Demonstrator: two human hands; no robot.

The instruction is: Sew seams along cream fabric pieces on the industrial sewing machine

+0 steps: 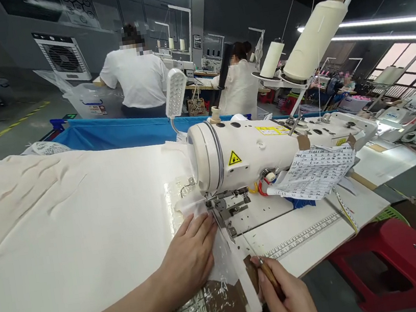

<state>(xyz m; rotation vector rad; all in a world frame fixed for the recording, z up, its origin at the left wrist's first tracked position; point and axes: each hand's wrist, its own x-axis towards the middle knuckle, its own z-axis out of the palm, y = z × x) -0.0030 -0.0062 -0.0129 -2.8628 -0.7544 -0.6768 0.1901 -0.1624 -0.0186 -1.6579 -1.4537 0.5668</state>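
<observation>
My left hand (191,254) lies flat, fingers stretched forward, on a thin white fabric piece (223,259) at the sewing machine's (245,145) needle area. Its fingertips are close beside the presser foot (218,206). Lower right, my right hand (290,297) is closed round the wooden handle of an awl (270,277). The awl's thin metal shaft points up and left toward the machine bed. A pale strip (245,280) of the work runs down between my hands to the table's front edge. The needle itself is too small to make out.
Pale cloth (15,191) lies crumpled on the table's left. A written paper sheet (314,172) hangs from the machine, near a measuring tape (346,211). Large thread cones (315,40) stand above. A red stool (397,263) is at right. Two people in white sit behind a blue cloth bin (112,132).
</observation>
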